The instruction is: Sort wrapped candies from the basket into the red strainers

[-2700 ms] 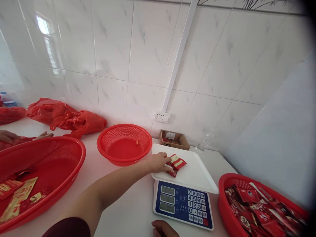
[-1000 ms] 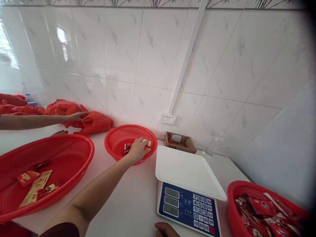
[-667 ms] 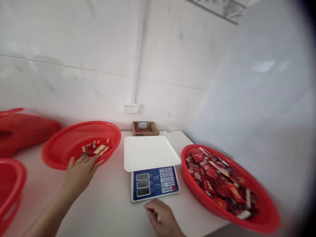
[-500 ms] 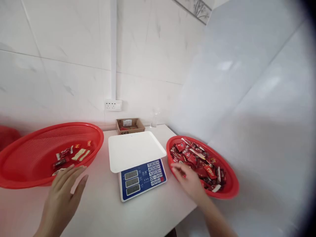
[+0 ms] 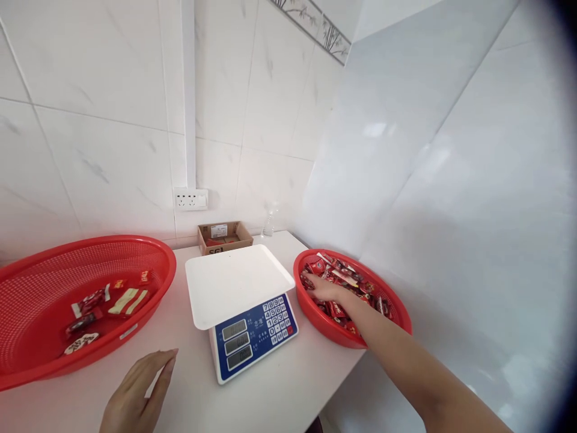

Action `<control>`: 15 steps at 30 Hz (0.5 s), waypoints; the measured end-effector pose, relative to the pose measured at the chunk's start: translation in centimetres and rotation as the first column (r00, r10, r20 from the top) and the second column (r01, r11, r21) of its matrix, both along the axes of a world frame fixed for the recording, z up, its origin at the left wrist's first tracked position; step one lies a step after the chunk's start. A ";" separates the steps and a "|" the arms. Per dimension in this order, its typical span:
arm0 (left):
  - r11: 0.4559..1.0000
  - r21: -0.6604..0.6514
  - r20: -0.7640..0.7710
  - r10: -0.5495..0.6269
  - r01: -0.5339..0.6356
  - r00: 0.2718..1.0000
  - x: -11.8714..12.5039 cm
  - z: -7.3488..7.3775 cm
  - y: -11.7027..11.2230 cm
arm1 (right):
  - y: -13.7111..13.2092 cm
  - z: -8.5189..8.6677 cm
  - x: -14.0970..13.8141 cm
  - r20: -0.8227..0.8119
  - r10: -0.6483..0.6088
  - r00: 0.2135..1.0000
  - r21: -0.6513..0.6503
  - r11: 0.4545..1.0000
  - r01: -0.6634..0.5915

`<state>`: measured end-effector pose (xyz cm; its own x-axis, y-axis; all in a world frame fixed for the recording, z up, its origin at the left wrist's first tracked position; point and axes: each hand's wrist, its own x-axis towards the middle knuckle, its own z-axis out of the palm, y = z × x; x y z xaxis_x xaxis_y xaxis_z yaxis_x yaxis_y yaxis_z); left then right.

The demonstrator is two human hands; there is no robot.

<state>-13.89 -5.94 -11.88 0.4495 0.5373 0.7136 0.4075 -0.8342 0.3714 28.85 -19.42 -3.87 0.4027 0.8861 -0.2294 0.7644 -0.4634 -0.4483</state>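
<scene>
Right of the digital scale [image 5: 259,334], your right hand [image 5: 322,288] dips among heaped snack packets [image 5: 367,287], grip hidden; plenty seems left there. Left of the scale, a few sachets [image 5: 124,302] already lie in the red colander [image 5: 58,270]; nearer you, your left hand [image 5: 139,388] curves loosely, thumb parted.

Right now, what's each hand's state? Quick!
Left hand: loosely open, nothing visible in it.
Right hand: among packets in the right-side basket; grip can't be told.

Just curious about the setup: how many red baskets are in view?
2. The left basket is beside the scale, cut off by the picture's edge; the right basket is on the scale's other side, with the right hand inside.
</scene>
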 end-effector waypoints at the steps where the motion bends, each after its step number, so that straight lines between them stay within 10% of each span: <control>1: 0.999 -0.036 -0.001 -0.002 0.002 1.000 0.0 -0.1 0.0 | 0.2 -0.3 -0.1 -0.007 0.013 1.000 -0.023 1.000 -0.013; 7: 0.970 -0.241 0.011 -0.013 0.015 1.000 0.0 -0.7 0.1 | -0.5 0.5 1.9 -0.013 0.059 0.998 -0.123 0.991 -0.061; 15: 0.955 -0.295 0.000 -0.039 0.037 0.999 0.3 -0.7 -0.3 | 1.4 -0.3 7.1 0.221 -0.211 0.952 0.045 0.977 0.206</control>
<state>-13.57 -6.24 -12.60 0.4774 0.7060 0.5231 0.3808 -0.7027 0.6009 35.96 -17.98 -4.16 0.6178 0.7807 -0.0941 0.7335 -0.6153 -0.2888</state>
